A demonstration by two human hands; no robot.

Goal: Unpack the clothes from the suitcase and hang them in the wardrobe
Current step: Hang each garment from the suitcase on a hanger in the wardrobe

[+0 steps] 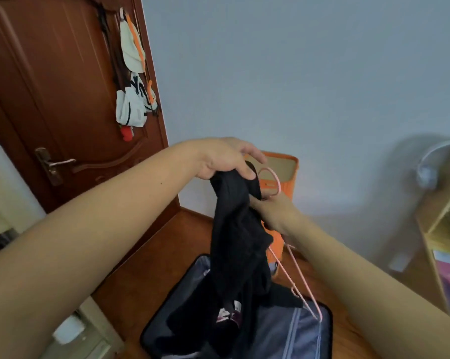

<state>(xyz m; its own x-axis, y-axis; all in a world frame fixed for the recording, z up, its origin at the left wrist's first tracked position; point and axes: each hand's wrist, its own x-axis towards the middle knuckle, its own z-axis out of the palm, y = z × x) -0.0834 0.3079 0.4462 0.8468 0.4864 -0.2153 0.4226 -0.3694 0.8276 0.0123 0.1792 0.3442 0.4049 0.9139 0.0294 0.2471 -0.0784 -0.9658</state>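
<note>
Head view: the left hand (225,159) pinches the top of a long black fabric garment (234,229) between thumb and fingers and holds it up over the open dark soft-sided suitcase (304,332) on the wooden floor. The garment's lower end trails down into the suitcase, where more dark clothing lies. The right hand (273,213) grips a thin pink wire hanger (291,268) just below its hook, right beside the garment, with the hanger's frame slanting down toward the suitcase rim.

Judged from this, the task is at an early or middle stage: one garment is lifted out but not yet threaded onto the hanger, and nothing of the wardrobe shows (so how much already hangs there cannot be told). What remains is to seat this garment on the hanger, carry it to the wardrobe, and repeat for the clothes left in the suitcase.
</note>
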